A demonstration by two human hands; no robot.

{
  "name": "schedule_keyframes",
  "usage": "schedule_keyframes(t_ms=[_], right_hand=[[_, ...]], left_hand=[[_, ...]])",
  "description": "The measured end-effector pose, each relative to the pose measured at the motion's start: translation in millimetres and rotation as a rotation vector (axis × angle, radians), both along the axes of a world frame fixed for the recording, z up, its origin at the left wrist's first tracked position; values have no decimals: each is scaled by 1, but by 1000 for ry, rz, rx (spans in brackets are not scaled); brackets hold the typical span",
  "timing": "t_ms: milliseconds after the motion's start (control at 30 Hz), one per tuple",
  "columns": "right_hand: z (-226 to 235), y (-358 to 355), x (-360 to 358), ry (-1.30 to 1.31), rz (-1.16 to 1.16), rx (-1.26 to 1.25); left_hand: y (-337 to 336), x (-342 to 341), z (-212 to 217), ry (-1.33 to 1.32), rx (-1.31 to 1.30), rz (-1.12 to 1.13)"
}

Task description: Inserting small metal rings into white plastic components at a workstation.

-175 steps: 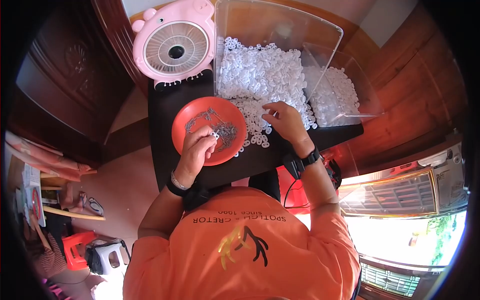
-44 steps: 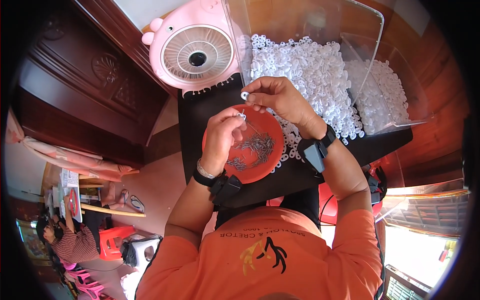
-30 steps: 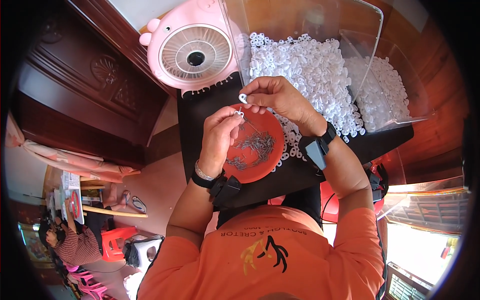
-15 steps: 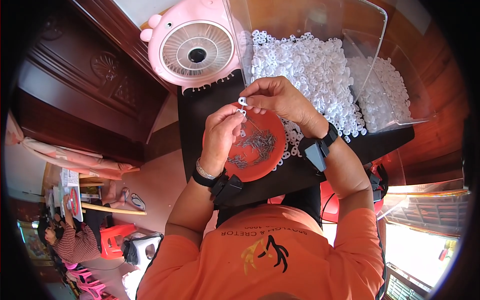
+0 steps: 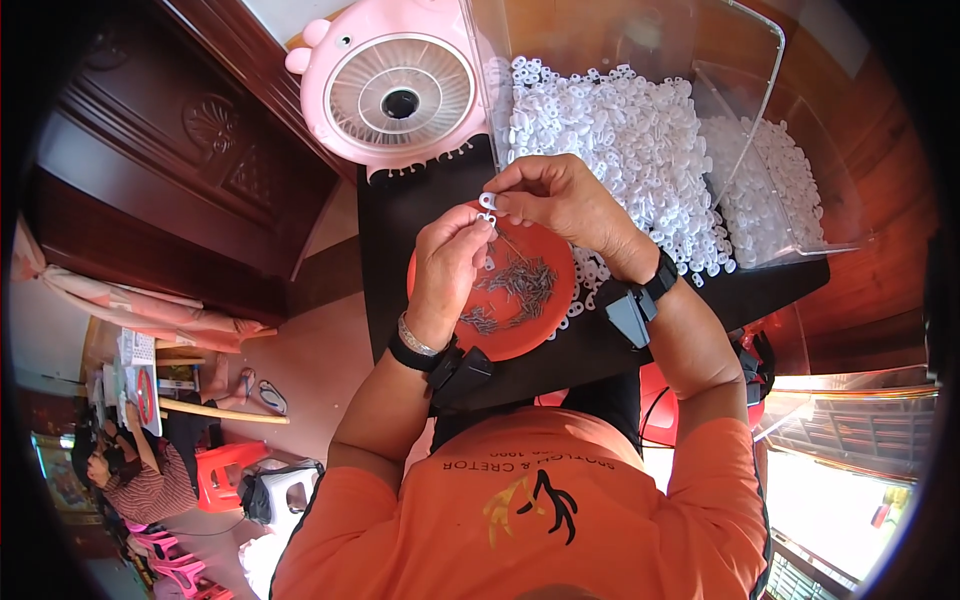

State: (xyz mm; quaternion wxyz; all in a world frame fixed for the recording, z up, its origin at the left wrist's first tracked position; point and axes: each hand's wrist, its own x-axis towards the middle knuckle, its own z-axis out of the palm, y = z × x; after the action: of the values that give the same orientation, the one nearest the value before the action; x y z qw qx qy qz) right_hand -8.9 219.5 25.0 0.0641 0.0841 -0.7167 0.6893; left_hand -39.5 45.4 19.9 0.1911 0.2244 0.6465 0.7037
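White pieces pinched in left hand and right hand

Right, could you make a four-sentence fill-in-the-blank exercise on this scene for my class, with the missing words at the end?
1. The left hand and right hand each pinch a small ____ piece.
2. The animal-shaped fan has a ____ body.
3. The silvery bracelet is on the person's ____ side.
4. The table top is ____.

Missing words: white; pink; left; black.
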Motion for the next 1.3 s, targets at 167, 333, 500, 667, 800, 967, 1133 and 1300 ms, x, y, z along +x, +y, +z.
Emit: schedule_keyframes(t_ms=[167, 333, 500, 667, 800, 967, 1133, 1300], right_hand=[[-1, -4, 1, 2, 8, 53], [1, -6, 2, 23, 25, 103], [3, -13, 6, 99, -4, 234], [1, -18, 7, 225, -99, 319], [0, -20, 6, 273, -111, 354], [2, -20, 7, 355, -118, 427], [2, -28, 9, 411, -152, 456], [-2, -35, 12, 537, -281, 669]], left_hand=[[-1, -1, -1, 50, -39, 23], [-1, -2, -2, 66, 3, 18], [-2, 0, 2, -56, 7, 60], [-5, -2, -4, -149, 82, 49], [-4, -3, -4, -155, 60, 77], [-4, -4, -5, -153, 79, 67], [-4, -7, -10, -143, 120, 61], [-1, -1, -6, -120, 117, 64]])
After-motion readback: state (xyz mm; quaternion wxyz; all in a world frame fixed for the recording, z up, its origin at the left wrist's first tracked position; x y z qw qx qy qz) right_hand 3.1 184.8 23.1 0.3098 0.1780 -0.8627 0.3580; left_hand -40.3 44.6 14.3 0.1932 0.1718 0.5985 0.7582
